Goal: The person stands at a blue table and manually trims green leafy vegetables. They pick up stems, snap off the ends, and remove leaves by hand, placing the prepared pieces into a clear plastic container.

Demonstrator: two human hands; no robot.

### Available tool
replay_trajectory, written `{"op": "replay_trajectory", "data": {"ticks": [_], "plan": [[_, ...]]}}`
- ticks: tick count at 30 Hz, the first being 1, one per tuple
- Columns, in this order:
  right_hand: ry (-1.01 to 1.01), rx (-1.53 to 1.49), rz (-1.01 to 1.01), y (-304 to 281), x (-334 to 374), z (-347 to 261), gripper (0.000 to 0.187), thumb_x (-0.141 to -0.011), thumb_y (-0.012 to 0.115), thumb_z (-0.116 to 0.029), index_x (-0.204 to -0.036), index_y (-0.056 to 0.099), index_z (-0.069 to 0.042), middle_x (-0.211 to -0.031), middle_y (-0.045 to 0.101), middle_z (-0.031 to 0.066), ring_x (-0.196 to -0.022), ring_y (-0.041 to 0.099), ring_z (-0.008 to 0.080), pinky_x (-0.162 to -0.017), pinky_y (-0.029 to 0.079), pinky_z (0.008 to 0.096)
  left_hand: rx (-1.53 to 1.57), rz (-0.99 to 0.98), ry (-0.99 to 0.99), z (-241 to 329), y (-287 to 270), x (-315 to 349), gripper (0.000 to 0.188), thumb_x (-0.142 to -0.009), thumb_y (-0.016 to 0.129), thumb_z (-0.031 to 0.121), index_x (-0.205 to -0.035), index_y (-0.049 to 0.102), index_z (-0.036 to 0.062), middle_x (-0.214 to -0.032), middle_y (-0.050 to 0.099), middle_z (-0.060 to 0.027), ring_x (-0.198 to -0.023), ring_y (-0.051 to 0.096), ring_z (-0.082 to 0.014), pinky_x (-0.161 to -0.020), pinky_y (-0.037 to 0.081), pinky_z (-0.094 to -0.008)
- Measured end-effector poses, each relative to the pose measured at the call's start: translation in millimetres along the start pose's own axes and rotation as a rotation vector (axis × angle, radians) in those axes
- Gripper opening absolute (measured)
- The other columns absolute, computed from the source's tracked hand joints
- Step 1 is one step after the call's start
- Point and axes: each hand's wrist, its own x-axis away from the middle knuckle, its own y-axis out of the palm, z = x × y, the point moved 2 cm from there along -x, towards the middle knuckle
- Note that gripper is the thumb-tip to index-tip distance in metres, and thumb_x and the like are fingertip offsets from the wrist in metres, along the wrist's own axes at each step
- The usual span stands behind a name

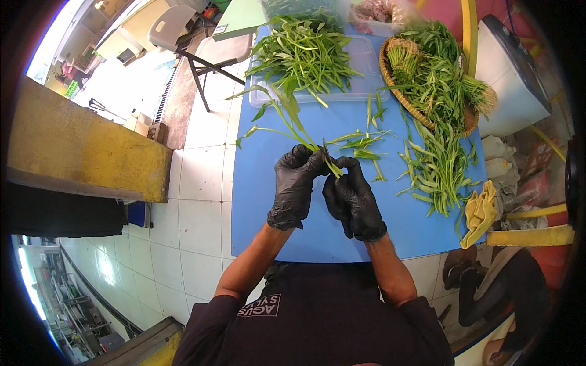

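Note:
Over the blue table (281,238), my left hand (292,194), in a black glove, pinches a few long green leafy stalks (285,117), like water spinach, that reach up and left. My right hand (355,204), also gloved, is closed around a small knife, most of it hidden in the fingers; its dark blade (326,148) lies against the stalks' lower ends, between both hands. Short cut pieces (364,144) lie just beyond my right hand. Farther off, a heap of trimmed greens (302,55) rests on a translucent plastic lid (366,82).
At the far right, a woven basket (397,90) holds rooted bundles of greens, with loose leafy stems (436,177) spread below it. A yellow cloth (479,210) hangs at the table's right edge. A folding chair (204,52) stands left; another person (506,293) is at lower right.

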Motion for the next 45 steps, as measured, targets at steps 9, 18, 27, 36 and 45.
{"op": "replay_trajectory", "data": {"ticks": [9,18,27,36,45], "plan": [[0.041,-0.07,0.012,7.1,-7.3,-3.7,0.027,-0.096,0.05,-0.019,-0.121,0.039,-0.018,-0.069,0.047,0.0,-0.047,0.032,0.0042,-0.039,0.024,0.0179,0.039,-0.014,-0.02,-7.0,-3.9,1.2,0.013,-0.085,0.068,0.012,-0.094,0.067,0.003,-0.086,0.068,-0.0048,-0.075,0.062,-0.0118,-0.065,0.05,-0.0238],[0.075,-0.159,-0.039,6.2,-5.9,-5.6,0.033,-0.095,0.051,-0.017,-0.125,0.039,-0.015,-0.071,0.049,0.0012,-0.047,0.033,0.0038,-0.039,0.025,0.0177,-0.085,0.0,-0.018,13.1,-14.1,-8.8,0.019,-0.084,0.07,0.016,-0.095,0.066,0.0016,-0.085,0.067,-0.0057,-0.078,0.062,-0.0135,-0.076,0.051,-0.028],[0.056,-0.124,-0.071,11.7,-7.0,-8.3,0.031,-0.096,0.047,-0.016,-0.126,0.038,-0.015,-0.069,0.046,-0.0001,-0.046,0.032,0.0034,-0.038,0.025,0.0179,-0.105,-0.01,-0.042,21.0,-6.2,0.0,0.018,-0.084,0.07,0.015,-0.095,0.066,0.0009,-0.082,0.066,-0.0052,-0.075,0.061,-0.0128,-0.071,0.049,-0.0259],[0.047,-0.101,-0.08,12.0,-9.0,-9.6,0.024,-0.097,0.046,-0.018,-0.12,0.039,-0.015,-0.07,0.046,-0.0014,-0.047,0.032,0.0024,-0.038,0.025,0.0165,-0.158,-0.036,-0.082,19.3,-12.0,-0.4,0.02,-0.086,0.068,0.017,-0.098,0.066,0.0011,-0.084,0.068,-0.0052,-0.076,0.062,-0.0119,-0.068,0.05,-0.0261],[0.068,-0.069,-0.127,14.2,-1.9,-16.2,0.036,-0.098,0.045,-0.02,-0.131,0.035,-0.011,-0.068,0.046,-0.0017,-0.046,0.032,0.0028,-0.038,0.025,0.017,-0.026,-0.046,-0.026,26.6,-16.9,-5.9,0.021,-0.085,0.069,0.017,-0.096,0.065,-0.0002,-0.084,0.067,-0.0079,-0.075,0.063,-0.0159,-0.072,0.052,-0.0283]]}}
